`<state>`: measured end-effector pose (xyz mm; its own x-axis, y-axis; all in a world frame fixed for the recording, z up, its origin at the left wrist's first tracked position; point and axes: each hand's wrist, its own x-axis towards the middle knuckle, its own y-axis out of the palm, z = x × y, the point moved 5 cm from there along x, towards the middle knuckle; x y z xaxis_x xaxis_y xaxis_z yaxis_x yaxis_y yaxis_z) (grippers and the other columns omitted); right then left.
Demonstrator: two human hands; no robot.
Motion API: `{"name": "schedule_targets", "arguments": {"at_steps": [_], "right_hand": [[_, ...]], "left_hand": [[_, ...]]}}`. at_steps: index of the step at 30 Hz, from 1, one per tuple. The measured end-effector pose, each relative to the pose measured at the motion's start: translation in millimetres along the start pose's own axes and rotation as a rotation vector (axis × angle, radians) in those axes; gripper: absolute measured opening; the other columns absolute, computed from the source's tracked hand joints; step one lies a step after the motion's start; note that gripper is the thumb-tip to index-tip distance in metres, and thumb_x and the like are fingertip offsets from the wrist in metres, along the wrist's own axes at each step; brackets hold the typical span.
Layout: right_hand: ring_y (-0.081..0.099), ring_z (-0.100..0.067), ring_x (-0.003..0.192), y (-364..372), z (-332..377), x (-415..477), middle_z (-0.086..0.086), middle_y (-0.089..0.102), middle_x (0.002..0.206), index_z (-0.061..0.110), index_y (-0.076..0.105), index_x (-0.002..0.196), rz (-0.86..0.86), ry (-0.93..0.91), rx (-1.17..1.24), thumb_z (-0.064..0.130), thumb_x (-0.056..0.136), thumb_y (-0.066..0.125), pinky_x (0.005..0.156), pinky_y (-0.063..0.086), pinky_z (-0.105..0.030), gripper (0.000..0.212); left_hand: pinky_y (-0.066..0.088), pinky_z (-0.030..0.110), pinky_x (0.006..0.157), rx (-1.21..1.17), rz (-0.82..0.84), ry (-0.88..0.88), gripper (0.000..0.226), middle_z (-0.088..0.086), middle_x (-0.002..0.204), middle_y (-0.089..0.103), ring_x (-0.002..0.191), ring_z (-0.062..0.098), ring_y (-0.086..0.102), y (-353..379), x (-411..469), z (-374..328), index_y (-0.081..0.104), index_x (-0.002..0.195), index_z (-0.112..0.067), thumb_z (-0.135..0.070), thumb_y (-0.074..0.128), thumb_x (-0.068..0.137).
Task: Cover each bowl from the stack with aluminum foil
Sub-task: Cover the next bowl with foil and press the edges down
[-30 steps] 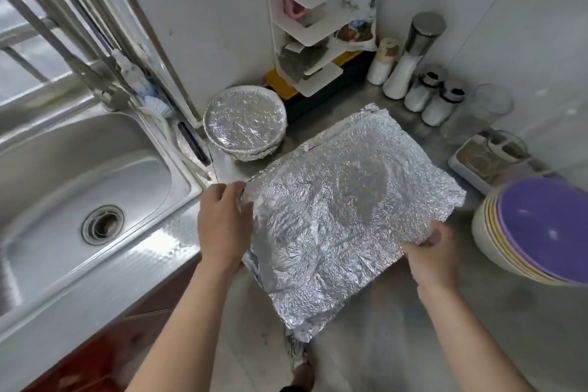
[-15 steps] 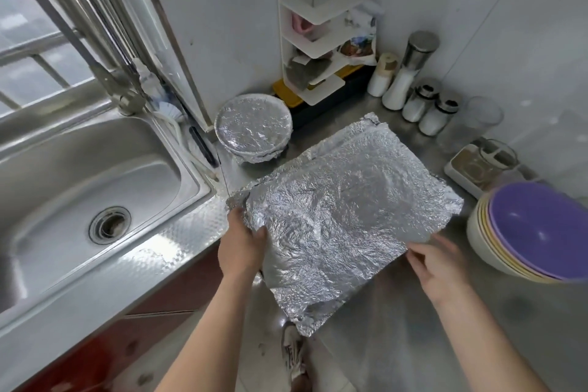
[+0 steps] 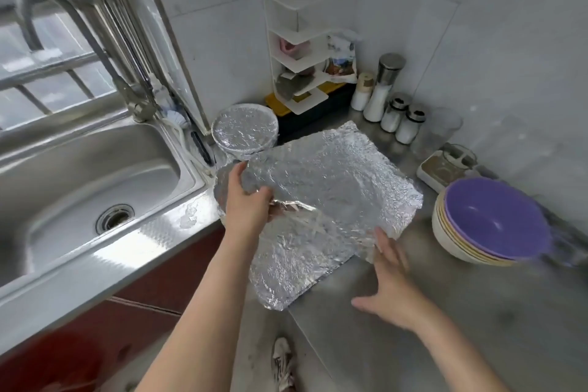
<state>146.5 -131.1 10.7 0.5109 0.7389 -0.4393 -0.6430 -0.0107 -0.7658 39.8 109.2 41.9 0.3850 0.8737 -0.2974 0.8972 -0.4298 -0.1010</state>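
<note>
A large crinkled sheet of aluminum foil (image 3: 331, 188) lies draped over a bowl on the steel counter; the bowl itself is hidden under it. My left hand (image 3: 246, 200) grips the foil's left edge and folds it inward. With fingers spread and straight, my right hand (image 3: 389, 277) touches the foil's near right edge. A foil-covered bowl (image 3: 244, 130) stands behind, near the wall. The stack of bowls (image 3: 486, 226), purple one on top, sits at the right.
A steel sink (image 3: 79, 181) with a tap (image 3: 63, 41) fills the left. A white corner shelf (image 3: 302, 73), shakers (image 3: 386, 95) and a glass (image 3: 439, 134) line the back wall. A small tray (image 3: 445, 169) sits behind the stack. The counter's front edge (image 3: 318, 344) drops to the floor.
My left hand has moved up along the foil's left edge and folded it over. My right hand has let go of the right edge and now lies flat with fingers spread.
</note>
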Motion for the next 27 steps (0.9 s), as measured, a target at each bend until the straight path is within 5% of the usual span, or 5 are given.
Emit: {"name": "schedule_targets", "arguments": {"at_steps": [7,14,19,22,27], "right_hand": [[0.061,-0.017,0.11,-21,3,-8,-0.005,0.07,0.113,0.009,0.072,0.108,-0.49,-0.117,0.454,0.016,0.094,0.06,0.083,0.036,-0.009,0.019],[0.046,-0.009,0.051,-45,5,11,0.009,0.045,0.048,0.023,0.046,0.055,-0.465,-0.079,0.339,0.021,0.097,0.055,0.049,0.035,-0.011,0.043],[0.071,-0.021,0.075,-44,-14,41,-0.005,0.073,0.072,0.01,0.067,0.072,-0.389,0.052,0.601,0.032,0.091,0.063,0.08,0.056,-0.046,0.029],[0.072,-0.021,0.076,-56,-13,49,-0.007,0.074,0.076,0.015,0.07,0.081,-0.377,0.077,0.842,0.021,0.09,0.066,0.082,0.057,-0.044,0.012],[0.071,-0.019,0.071,-104,1,48,-0.008,0.075,0.078,0.01,0.071,0.079,-0.431,-0.056,1.034,0.025,0.078,0.07,0.07,0.059,-0.024,0.016]], "left_hand": [[0.05,0.031,0.065,-0.027,-0.021,0.05,0.056,0.001,0.084,0.06,0.065,0.014,0.059,2,-28,-3,0.03,0.145,-0.031,-0.022,0.057,0.098],[0.038,0.044,0.102,0.412,-0.39,-0.079,0.061,0.017,0.128,0.049,0.121,0.036,0.046,-58,-31,64,0.044,0.137,-0.027,-0.031,0.074,0.083],[0.047,0.032,0.077,0.297,-0.23,-0.202,0.077,0.01,0.142,0.05,0.084,0.016,0.061,-42,-22,96,0.031,0.148,-0.029,-0.008,0.071,0.086],[0.048,0.03,0.066,0.217,-0.316,-0.188,0.071,-0.001,0.106,0.061,0.071,0.007,0.055,-45,-5,90,0.036,0.143,-0.03,-0.001,0.064,0.084],[0.046,0.049,0.101,0.262,-0.297,-0.036,0.093,0.014,0.143,0.045,0.123,0.03,0.052,-48,22,47,0.026,0.149,-0.028,-0.003,0.078,0.077]]}}
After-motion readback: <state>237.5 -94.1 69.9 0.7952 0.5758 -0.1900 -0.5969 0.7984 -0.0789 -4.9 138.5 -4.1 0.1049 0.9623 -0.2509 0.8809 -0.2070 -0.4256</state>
